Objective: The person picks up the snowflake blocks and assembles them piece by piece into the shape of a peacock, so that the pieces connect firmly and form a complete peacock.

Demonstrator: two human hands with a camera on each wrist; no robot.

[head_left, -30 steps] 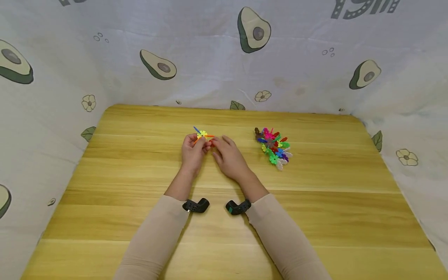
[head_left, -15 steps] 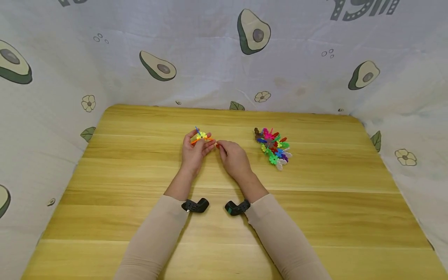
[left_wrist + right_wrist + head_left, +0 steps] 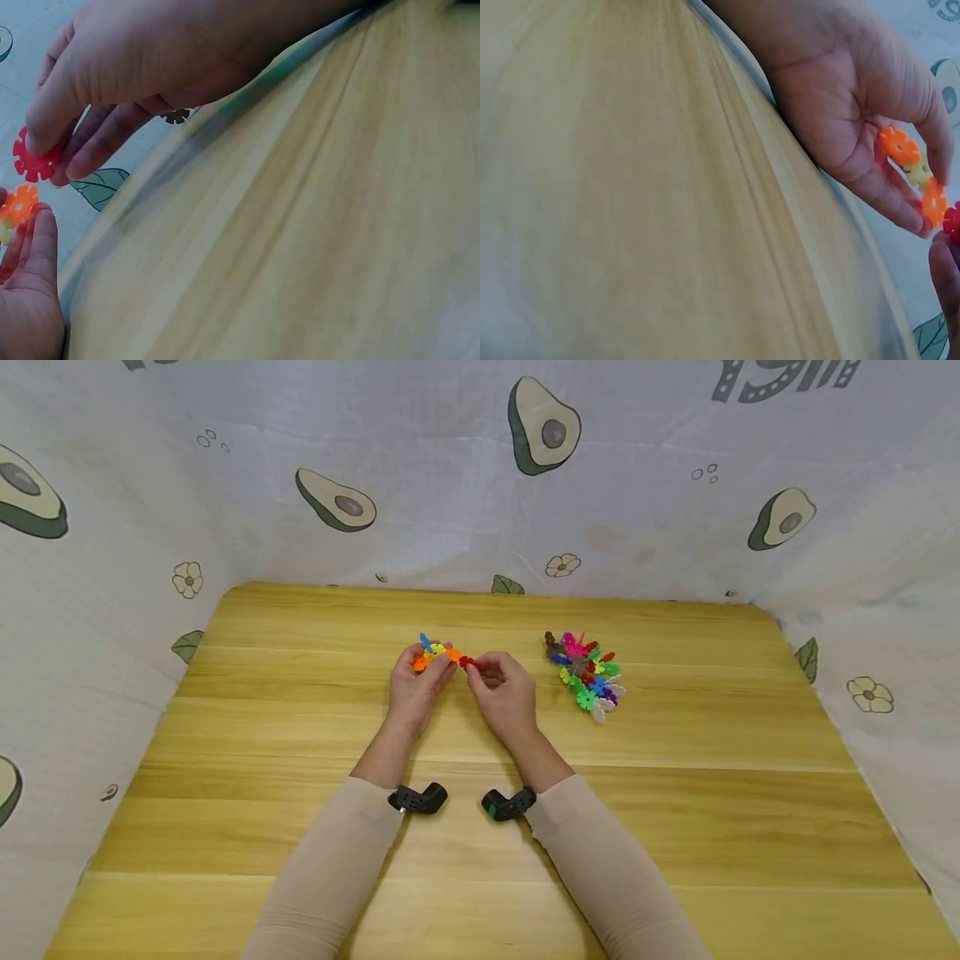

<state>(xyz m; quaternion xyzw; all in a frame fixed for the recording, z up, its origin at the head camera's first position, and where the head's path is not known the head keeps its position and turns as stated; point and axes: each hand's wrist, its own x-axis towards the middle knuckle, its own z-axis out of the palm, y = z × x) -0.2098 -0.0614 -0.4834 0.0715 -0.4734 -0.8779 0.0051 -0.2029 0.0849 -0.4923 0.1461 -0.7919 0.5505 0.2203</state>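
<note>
My left hand [image 3: 412,693] holds a small cluster of notched plastic snowflake discs between thumb and fingers. In it a yellow disc [image 3: 437,649] joins a blue disc [image 3: 425,642] and two orange discs [image 3: 898,145], one on either side. My right hand [image 3: 512,695] pinches a red snowflake disc [image 3: 34,156] between thumb and fingertips, close beside the right-hand orange disc [image 3: 22,200]. A narrow gap shows between red and orange in the left wrist view. Part of the cluster is hidden by my left thumb and palm.
A pile of joined or heaped multicoloured snowflake discs [image 3: 585,677] lies on the wooden table [image 3: 480,877], to the right of my right hand. A pale cloth [image 3: 450,460] printed with avocados hangs behind the table and at its sides.
My right hand has drawn slightly right from the left hand, then turned so the red disc shows more. The left hand has rotated the cluster, so its orange faces show.
</note>
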